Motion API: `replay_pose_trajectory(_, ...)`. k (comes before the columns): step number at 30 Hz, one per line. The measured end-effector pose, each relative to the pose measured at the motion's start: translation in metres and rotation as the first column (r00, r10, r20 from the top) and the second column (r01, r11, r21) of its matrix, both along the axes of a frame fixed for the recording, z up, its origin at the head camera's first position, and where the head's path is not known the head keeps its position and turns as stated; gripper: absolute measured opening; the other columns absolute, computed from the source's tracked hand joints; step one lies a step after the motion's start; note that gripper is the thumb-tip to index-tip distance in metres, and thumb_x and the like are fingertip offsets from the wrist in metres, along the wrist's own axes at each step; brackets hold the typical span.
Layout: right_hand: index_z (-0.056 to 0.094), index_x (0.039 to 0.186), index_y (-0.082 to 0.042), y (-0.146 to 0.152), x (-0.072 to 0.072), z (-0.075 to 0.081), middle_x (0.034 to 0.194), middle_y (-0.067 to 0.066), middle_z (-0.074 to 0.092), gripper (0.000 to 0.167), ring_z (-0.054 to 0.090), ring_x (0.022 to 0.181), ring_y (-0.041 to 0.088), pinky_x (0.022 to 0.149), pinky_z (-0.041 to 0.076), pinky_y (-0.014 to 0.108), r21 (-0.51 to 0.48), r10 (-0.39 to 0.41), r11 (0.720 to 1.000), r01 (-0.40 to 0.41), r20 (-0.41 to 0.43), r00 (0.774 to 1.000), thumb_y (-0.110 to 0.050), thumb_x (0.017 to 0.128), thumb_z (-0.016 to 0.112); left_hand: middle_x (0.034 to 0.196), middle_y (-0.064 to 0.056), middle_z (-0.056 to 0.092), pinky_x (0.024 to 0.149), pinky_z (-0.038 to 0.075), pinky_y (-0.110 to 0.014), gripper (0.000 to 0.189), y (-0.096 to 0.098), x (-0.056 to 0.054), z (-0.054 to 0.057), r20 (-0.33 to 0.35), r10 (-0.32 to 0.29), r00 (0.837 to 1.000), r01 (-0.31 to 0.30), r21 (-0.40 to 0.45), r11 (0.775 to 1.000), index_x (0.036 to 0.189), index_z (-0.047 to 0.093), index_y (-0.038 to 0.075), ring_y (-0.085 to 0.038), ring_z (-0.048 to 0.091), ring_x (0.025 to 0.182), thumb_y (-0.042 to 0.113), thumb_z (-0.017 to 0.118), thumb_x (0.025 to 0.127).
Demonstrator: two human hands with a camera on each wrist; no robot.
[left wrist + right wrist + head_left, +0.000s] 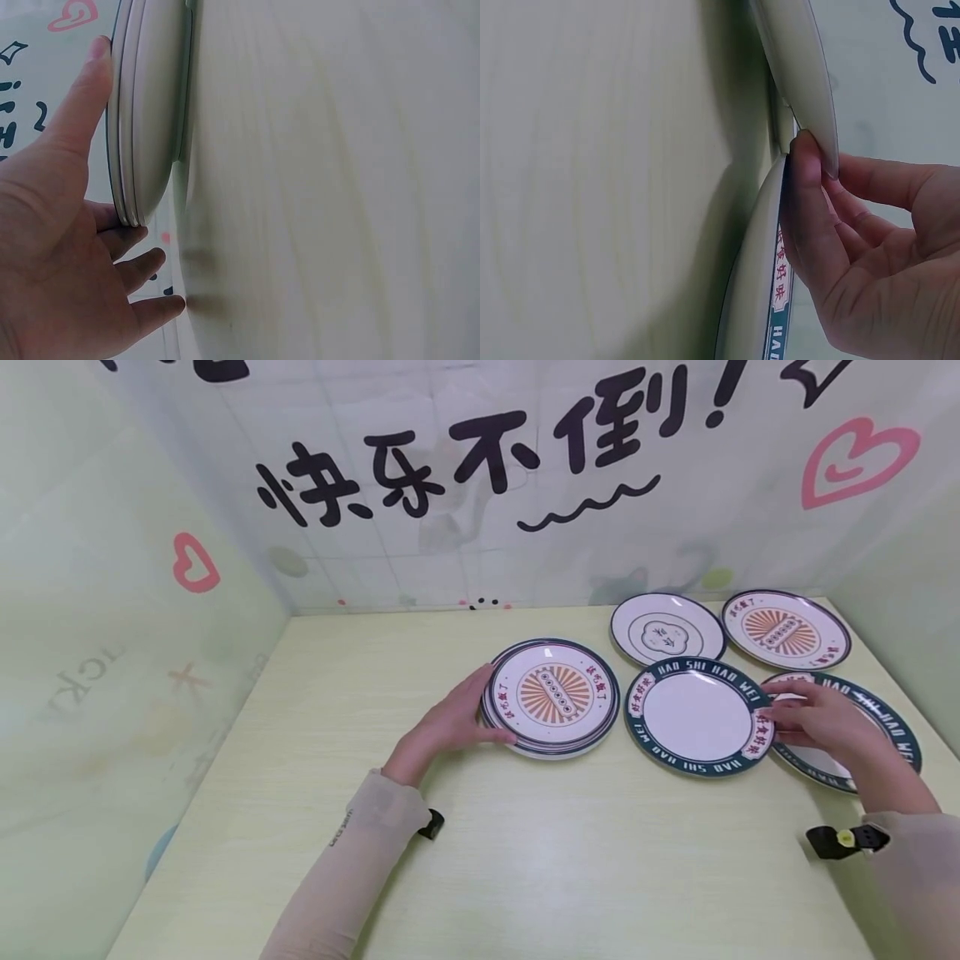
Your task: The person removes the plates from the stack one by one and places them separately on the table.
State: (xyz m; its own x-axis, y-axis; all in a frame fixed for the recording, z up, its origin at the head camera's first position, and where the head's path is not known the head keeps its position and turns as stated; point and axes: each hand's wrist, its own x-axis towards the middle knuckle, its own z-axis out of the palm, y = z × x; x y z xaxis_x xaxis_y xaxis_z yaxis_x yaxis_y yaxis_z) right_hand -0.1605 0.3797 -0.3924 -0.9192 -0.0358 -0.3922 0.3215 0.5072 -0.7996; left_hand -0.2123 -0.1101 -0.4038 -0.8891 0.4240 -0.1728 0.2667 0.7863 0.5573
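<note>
In the head view, the plate stack point(551, 697) stood on the tabletop point(585, 860). The left hand point(450, 717) lay at the stack's left edge, its grip spread, thumb and fingers apart against the rim. Just right of the stack, a thin gap between their edges, was a green-rimmed plate point(697, 716); the right hand point(825, 718) pinched the edge away from the stack. Farther right of the stack was a second green-rimmed plate point(898, 731), partly covered by that hand. Behind and right of the stack lay a blue-rimmed plate point(667, 620) and a sunburst plate point(787, 628). Broad room stretched left of the stack and in front of it; its right side was crowded.

In the left wrist view, the thumb touched the stack's rim and the other fingers fanned out.

In the right wrist view, the grip was clamped on the plate's edge, thumb and fingers on opposite faces.
</note>
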Motion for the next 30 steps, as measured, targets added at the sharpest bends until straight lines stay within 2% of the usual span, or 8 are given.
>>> replay_pose_trajectory(2, 0.034, 0.145, 0.005, -0.002, 0.000, 0.000, 0.094, -0.014, 0.060, 0.051, 0.065, 0.080, -0.001, 0.076, 0.062, 0.022, 0.039, 0.009, 0.999, -0.008, -0.011, 1.000, -0.016, 0.103, 0.054, 0.170, -0.007, 0.008, 0.128, 0.018, -0.044, 0.128, 0.000, 0.000, 0.000, 0.001, 0.002, 1.000, -0.002, 0.000, 1.000, 0.162, 0.005, 0.015, -0.027, 0.012, 0.157, 0.055, 0.084, 0.071)
replay_pose_trajectory(5, 0.030, 0.148, 0.009, -0.007, 0.000, 0.000, 0.098, -0.008, 0.058, 0.059, 0.062, 0.080, -0.003, 0.075, 0.061, 0.020, 0.097, 0.010, 0.995, -0.006, -0.040, 0.999, -0.017, 0.102, 0.056, 0.170, -0.007, 0.008, 0.128, 0.018, -0.044, 0.128, 0.000, 0.000, -0.001, 0.004, 0.005, 1.000, -0.005, 0.005, 1.000, 0.162, 0.004, 0.016, -0.026, 0.011, 0.157, 0.055, 0.084, 0.071)
replay_pose_trajectory(10, 0.038, 0.142, 0.012, -0.016, -0.002, 0.001, 0.103, 0.009, 0.056, 0.053, 0.058, 0.075, -0.001, 0.068, 0.060, 0.018, 0.208, 0.001, 0.978, 0.021, -0.106, 0.994, -0.014, 0.100, 0.058, 0.170, -0.007, 0.008, 0.129, 0.017, -0.043, 0.128, 0.000, -0.002, -0.001, 0.005, 0.002, 1.000, -0.002, 0.009, 1.000, 0.162, 0.004, 0.016, -0.025, 0.011, 0.157, 0.056, 0.084, 0.071)
replay_pose_trajectory(14, 0.044, 0.135, 0.014, -0.024, -0.004, 0.002, 0.108, 0.021, 0.050, 0.047, 0.056, 0.077, 0.008, 0.063, 0.057, 0.017, 0.296, 0.020, 0.955, 0.026, -0.149, 0.989, -0.009, 0.097, 0.059, 0.170, -0.007, 0.008, 0.129, 0.018, -0.043, 0.127, 0.001, -0.001, 0.001, 0.005, 0.000, 1.000, 0.000, 0.001, 1.000, 0.162, 0.004, 0.015, -0.026, 0.011, 0.157, 0.055, 0.084, 0.071)
replay_pose_trajectory(22, 0.050, 0.122, 0.015, -0.028, -0.003, 0.003, 0.097, 0.022, 0.052, 0.039, 0.055, 0.081, 0.025, 0.058, 0.052, 0.022, 0.404, 0.050, 0.914, 0.022, -0.166, 0.985, -0.007, 0.093, 0.062, 0.170, -0.007, 0.007, 0.129, 0.018, -0.044, 0.128, 0.001, 0.000, 0.004, 0.014, -0.001, 1.000, 0.001, -0.019, 1.000, 0.162, 0.003, 0.015, -0.027, 0.010, 0.157, 0.054, 0.085, 0.071)
replay_pose_trajectory(27, 0.054, 0.120, 0.014, -0.034, -0.003, 0.002, 0.090, 0.019, 0.056, 0.038, 0.053, 0.080, 0.028, 0.062, 0.043, 0.026, 0.466, 0.093, 0.885, 0.009, -0.196, 0.976, -0.010, 0.092, 0.065, 0.170, -0.008, 0.006, 0.128, 0.018, -0.045, 0.127, 0.000, 0.000, 0.004, 0.012, -0.002, 1.000, 0.002, -0.015, 1.000, 0.162, 0.004, 0.014, -0.027, 0.010, 0.157, 0.053, 0.085, 0.072)
replay_pose_trajectory(30, 0.057, 0.117, 0.013, -0.037, -0.003, -0.001, 0.087, 0.016, 0.055, 0.035, 0.051, 0.080, 0.028, 0.064, 0.039, 0.028, 0.478, 0.108, 0.878, 0.001, -0.201, 0.974, -0.009, 0.091, 0.065, 0.170, -0.009, 0.006, 0.129, 0.017, -0.045, 0.127, 0.000, 0.000, 0.003, 0.014, -0.014, 1.000, 0.014, -0.010, 1.000, 0.162, 0.003, 0.013, -0.028, 0.009, 0.157, 0.054, 0.084, 0.073)
